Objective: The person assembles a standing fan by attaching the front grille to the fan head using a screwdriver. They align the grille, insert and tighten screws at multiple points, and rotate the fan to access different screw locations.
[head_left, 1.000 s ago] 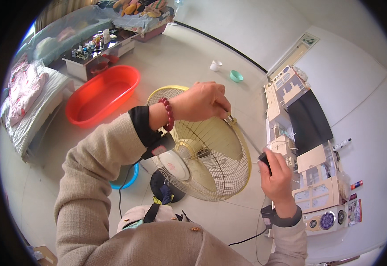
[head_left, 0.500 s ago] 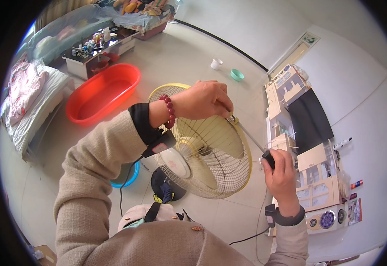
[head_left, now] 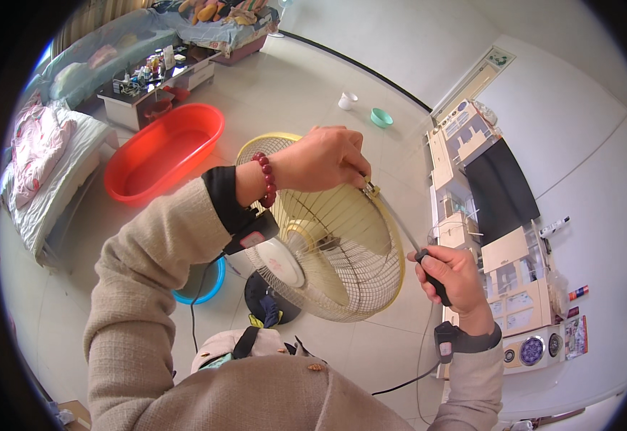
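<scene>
A fan [head_left: 276, 262] with a yellow-rimmed wire guard and pale blades stands in front of me, tilted. My left hand [head_left: 325, 159] reaches over it, thumb and fingers pinched on a small clip [head_left: 371, 189] at the guard's upper right rim. My right hand [head_left: 457, 279], off to the right, is closed round the black handle of a screwdriver [head_left: 404, 228]. Its long metal shaft slants up and left to the clip by my left fingertips. The exact contact of the tip is too small to tell.
A red oval tub [head_left: 162, 188] lies on the floor at the left, beside a low table [head_left: 123, 108] and a covered sofa [head_left: 76, 176]. A blue basin [head_left: 215, 280] and the fan's dark base [head_left: 274, 298] are below. A television cabinet [head_left: 521, 316] lines the right wall.
My right hand has rotated and changed its hold on the screwdriver, so more of the black handle shows. My left hand stays at the clip, and the shaft still points there.
</scene>
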Demonstrator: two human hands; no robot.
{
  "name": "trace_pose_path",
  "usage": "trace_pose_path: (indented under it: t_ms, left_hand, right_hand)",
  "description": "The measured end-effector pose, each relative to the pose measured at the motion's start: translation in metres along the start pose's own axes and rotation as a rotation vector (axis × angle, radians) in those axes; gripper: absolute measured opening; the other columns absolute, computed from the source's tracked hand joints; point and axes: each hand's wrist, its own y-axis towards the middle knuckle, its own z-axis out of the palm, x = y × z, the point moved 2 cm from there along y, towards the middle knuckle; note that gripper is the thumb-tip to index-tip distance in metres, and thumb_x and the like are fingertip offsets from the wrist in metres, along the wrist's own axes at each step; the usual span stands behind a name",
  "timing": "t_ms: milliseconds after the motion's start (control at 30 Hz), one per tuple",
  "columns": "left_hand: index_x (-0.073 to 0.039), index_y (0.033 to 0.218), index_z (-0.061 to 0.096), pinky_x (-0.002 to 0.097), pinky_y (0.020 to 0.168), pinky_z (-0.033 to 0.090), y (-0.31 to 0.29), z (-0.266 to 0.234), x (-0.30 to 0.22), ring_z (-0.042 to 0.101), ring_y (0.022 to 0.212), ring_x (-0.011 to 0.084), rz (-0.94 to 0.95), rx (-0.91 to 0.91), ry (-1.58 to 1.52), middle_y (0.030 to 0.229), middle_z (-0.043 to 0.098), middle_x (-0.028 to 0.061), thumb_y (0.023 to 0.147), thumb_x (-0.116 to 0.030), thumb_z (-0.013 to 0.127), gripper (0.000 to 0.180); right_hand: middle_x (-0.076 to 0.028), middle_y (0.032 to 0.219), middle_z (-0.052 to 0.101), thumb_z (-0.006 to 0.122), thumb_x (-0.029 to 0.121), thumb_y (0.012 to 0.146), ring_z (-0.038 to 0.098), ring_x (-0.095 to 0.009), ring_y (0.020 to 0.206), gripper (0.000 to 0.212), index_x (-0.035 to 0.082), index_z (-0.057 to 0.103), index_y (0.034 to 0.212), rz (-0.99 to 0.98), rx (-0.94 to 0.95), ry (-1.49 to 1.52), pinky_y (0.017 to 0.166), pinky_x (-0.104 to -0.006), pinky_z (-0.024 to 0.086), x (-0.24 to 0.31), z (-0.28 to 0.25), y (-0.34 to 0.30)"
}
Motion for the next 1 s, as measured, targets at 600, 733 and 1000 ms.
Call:
trace_pose_path:
  t_ms: [600,733,1000]
  left_hand:
    - [-0.005,0.097,0.073,0.0353,0.081,0.051,-0.002,0.014,-0.004,0.064,0.089,0.0271,-0.022,-0.045,-0.005,0.095,0.065,0.0114,0.082,-0.012,0.069,0.017]
    - [-0.006,0.100,0.072,0.0359,0.081,0.053,0.000,0.020,-0.008,0.065,0.089,0.0283,-0.043,-0.084,0.035,0.098,0.067,0.0128,0.083,-0.015,0.069,0.019]
    - [-0.002,0.119,0.064,0.0325,0.087,0.053,-0.061,-0.006,0.030,0.065,0.100,0.0237,0.032,-0.417,0.118,0.115,0.065,0.0129,0.087,-0.017,0.071,0.036]
  right_hand:
    - [-0.008,0.097,0.063,0.073,0.002,0.083,0.054,-0.012,0.086,0.029,0.004,0.045,0.088,-0.329,-0.299,-0.242,0.076,-0.0245,0.044,-0.063,-0.003,0.000]
    - [-0.015,0.107,0.066,0.071,-0.001,0.085,0.056,-0.012,0.083,0.027,0.004,0.045,0.082,-0.366,-0.471,-0.261,0.072,-0.0250,0.046,-0.083,0.012,0.008]
    - [-0.017,0.108,0.066,0.068,0.001,0.090,0.059,-0.014,0.089,0.025,0.005,0.045,0.083,-0.408,-0.535,-0.215,0.077,-0.0247,0.047,-0.101,0.000,0.026]
